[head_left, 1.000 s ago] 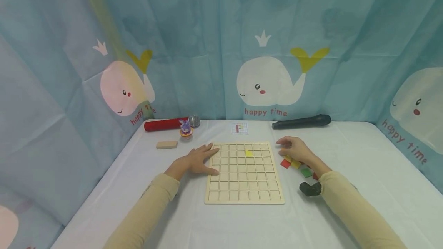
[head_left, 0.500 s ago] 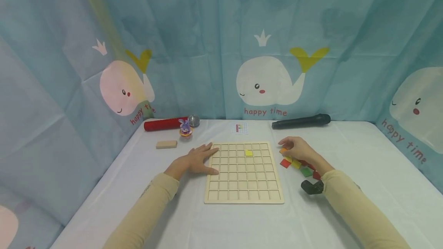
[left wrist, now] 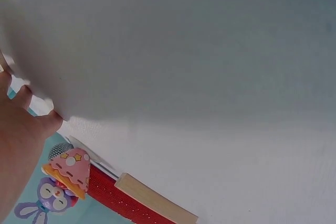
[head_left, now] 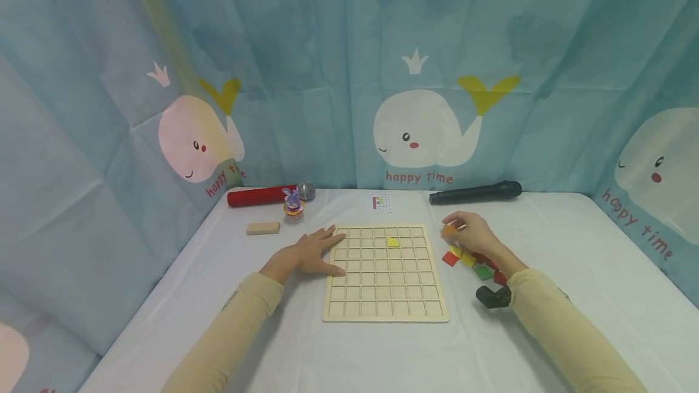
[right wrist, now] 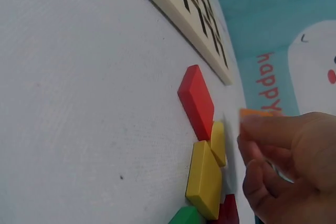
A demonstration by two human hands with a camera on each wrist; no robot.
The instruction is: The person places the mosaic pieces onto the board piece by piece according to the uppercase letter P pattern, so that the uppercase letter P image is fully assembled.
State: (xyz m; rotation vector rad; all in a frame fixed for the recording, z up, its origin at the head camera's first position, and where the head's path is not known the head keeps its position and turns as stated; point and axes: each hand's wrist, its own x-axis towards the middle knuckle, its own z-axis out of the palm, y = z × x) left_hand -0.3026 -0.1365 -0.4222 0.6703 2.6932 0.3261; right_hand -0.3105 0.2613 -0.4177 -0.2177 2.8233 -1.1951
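Observation:
Fingers spread, my left hand (head_left: 314,253) rests on the left edge of a pale wooden grid board (head_left: 382,322). One bright yellow tile (head_left: 393,242) sits in a cell of the board's second row. To the right of the board, my right hand (head_left: 474,235) pinches an orange tile (head_left: 449,231) between thumb and fingers, raised off the cloth in the right wrist view. Just under that hand lie loose tiles: a red tile (right wrist: 196,100), a yellow tile (right wrist: 205,178) and a green tile (head_left: 483,272). Darker red tiles are partly hidden by the hand.
A small printed grid card (head_left: 378,202) lies behind the board. At the back are a red microphone (head_left: 262,196), a purple rabbit figure (head_left: 293,202) and a black microphone (head_left: 476,193). A wooden block (head_left: 263,228) lies left; a black object (head_left: 493,297) is at the right wrist.
My right hand has taken hold of the orange tile and lifted it from the pile, uncovering more of the tiles below. My left hand stays in place on the board.

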